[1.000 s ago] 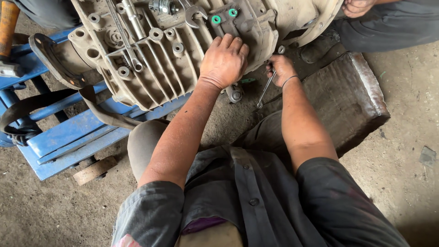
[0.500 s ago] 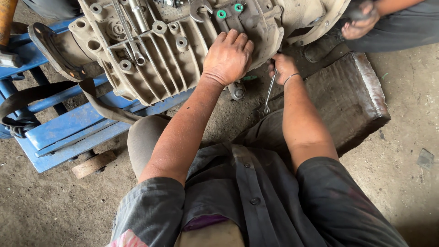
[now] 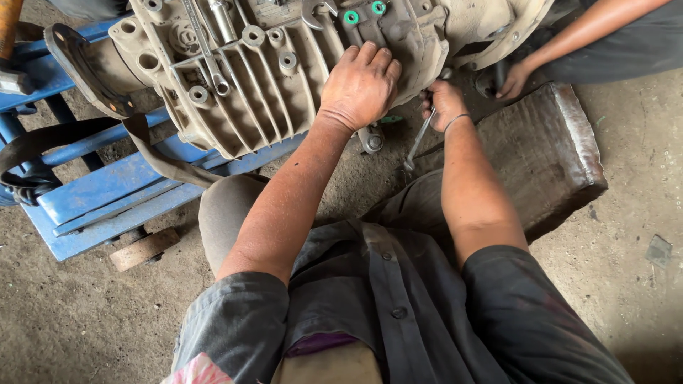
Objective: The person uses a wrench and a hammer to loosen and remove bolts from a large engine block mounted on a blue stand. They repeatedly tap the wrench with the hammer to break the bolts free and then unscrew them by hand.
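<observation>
A large dirty ribbed metal gearbox casing (image 3: 263, 78) rests across a blue steel frame (image 3: 121, 192). My left hand (image 3: 361, 85) lies flat on the casing's near side, fingers spread, just below two green plugs (image 3: 361, 13). My right hand (image 3: 445, 103) is under the casing's edge, closed on a slim metal spanner (image 3: 417, 142) whose free end hangs down toward the ground. The spanner's upper end is hidden by my fingers. Loose spanners (image 3: 206, 50) lie on top of the casing.
A dark block with a rusty metal edge (image 3: 548, 156) lies to the right of my forearm. Another person's hand (image 3: 514, 78) reaches under the casing at the upper right. A black strap (image 3: 43, 149) loops over the frame at left. The floor is dirt.
The view has shifted, so the casing sits higher in the frame. My right hand has turned the spanner slightly under the casing. The other person's hand has come lower, near the block.
</observation>
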